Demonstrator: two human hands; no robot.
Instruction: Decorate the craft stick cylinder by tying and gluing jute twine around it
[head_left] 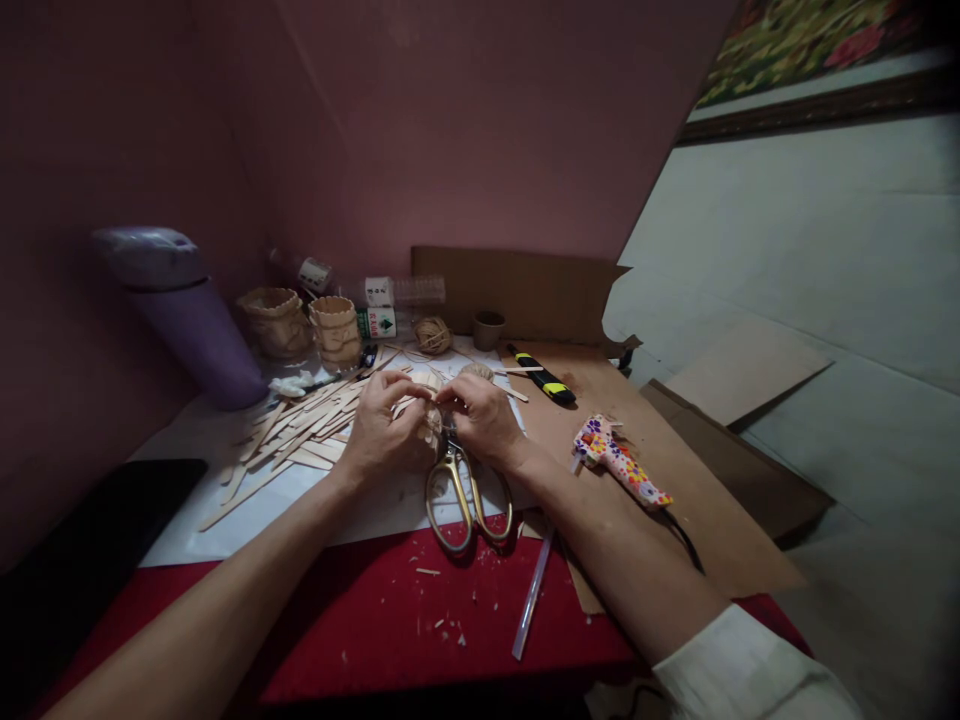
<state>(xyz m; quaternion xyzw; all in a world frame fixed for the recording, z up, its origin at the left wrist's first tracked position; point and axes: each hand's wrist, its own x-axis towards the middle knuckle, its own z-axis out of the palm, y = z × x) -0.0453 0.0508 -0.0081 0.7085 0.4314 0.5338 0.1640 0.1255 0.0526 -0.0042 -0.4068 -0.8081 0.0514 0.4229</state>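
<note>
At the middle of the table, my left hand (386, 425) is closed round the left side of a small pot made of pale wooden sticks (429, 428). My right hand (480, 415) pinches what looks like thin twine against the pot's near side, its fingertips meeting those of my left hand. The fingers cover much of the pot. Just behind my right hand sits a ball of twine (476, 372). Gold-handled scissors (454, 495) lie below the hands, blades partly hidden. Loose craft sticks (300, 440) are heaped left of my left hand.
Two stick pots (335, 335), plastic bottles (405, 291), another twine ball (433, 336) and a small brown cup (489, 330) stand at the back. A purple tumbler (199, 330) is left. A utility knife (546, 377) and flowered glue gun (622, 463) lie on cardboard (697, 530), right; a glue stick (532, 600) lies in front.
</note>
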